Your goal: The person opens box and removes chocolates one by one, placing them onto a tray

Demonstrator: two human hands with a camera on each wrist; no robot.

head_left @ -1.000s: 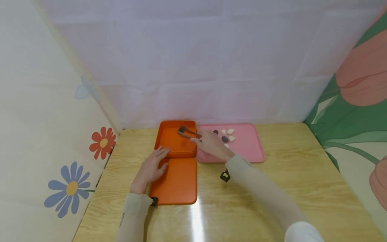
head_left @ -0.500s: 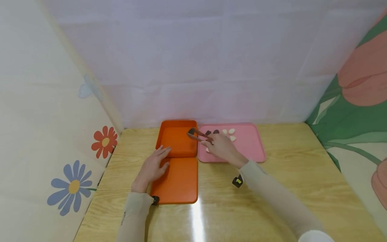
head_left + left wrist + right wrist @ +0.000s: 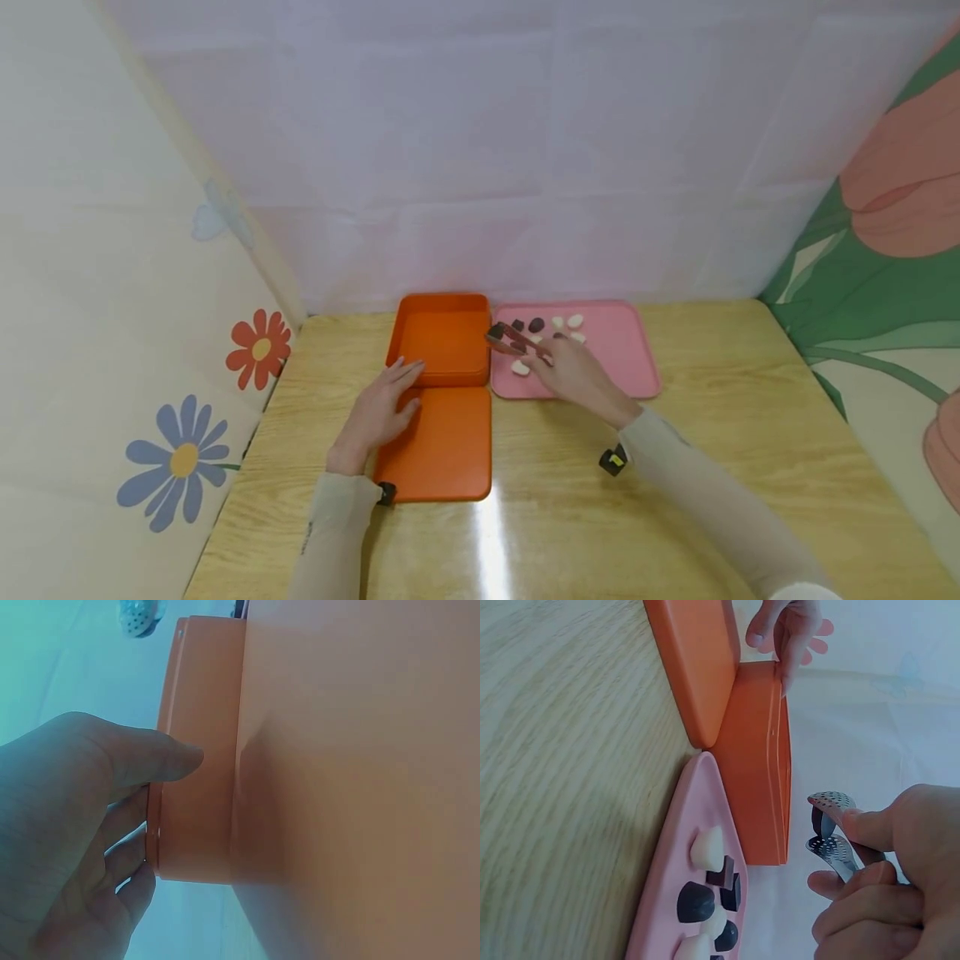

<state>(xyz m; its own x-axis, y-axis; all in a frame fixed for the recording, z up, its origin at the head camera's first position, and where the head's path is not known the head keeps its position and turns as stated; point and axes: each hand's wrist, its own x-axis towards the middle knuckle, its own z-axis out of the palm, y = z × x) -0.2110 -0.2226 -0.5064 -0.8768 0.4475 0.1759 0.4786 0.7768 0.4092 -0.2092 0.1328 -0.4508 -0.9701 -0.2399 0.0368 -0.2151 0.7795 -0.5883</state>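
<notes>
My right hand holds a pair of tongs with perforated spoon-like heads. Between those heads is a dark chocolate-like piece. In the head view the tips overlap the left end of the pink tray, where white pieces and dark pieces lie. Left of the tray stands an orange box, its mouth facing up. My left hand rests at the box's front left corner, fingers extended along the rim. In the left wrist view its thumb overlaps the front wall.
A flat orange panel lies right in front of the box. The wooden table ends at a white cloth backdrop. Flower-patterned sheets stand on the left and right.
My right hand has drawn the tongs to the right, from over the orange box to the pink tray's left end, with the dark piece still between the heads. My left hand keeps its place.
</notes>
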